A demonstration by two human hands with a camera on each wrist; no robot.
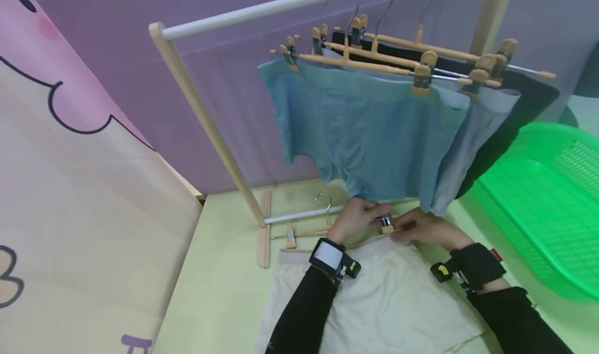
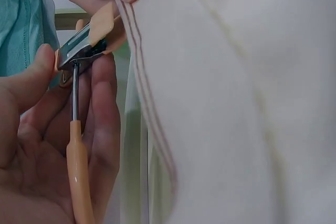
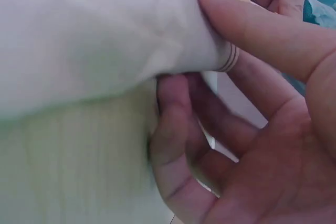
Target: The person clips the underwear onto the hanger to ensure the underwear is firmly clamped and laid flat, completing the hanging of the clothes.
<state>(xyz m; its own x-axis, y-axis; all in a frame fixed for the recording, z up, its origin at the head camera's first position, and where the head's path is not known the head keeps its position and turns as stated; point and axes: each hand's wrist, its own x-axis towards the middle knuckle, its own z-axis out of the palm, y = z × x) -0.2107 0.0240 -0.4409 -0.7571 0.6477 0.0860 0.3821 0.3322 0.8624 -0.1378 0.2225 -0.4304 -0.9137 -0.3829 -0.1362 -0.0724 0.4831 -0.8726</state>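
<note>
Cream shorts [image 1: 388, 297] with a striped waistband [image 2: 149, 103] lie spread on the table under my forearms. A clip hanger [image 1: 311, 232] lies at the waistband's far side. My left hand [image 1: 354, 219] pinches the right-hand clip [image 2: 84, 45] of this hanger between thumb and fingers. The clip's wooden tips stand apart right at the waistband's edge. With the thumb on top and fingers underneath, my right hand [image 1: 428, 228] pinches the waistband corner beside the clip. The hanger's other clip [image 1: 290, 236] sits near the waistband's left end.
A rack with a white rail [image 1: 276, 5] stands behind. From it hang blue shorts [image 1: 365, 130], light grey shorts [image 1: 460, 151] and a black garment [image 1: 519, 99] on clip hangers, close above my hands. A green basket [image 1: 529, 250] stands at the right.
</note>
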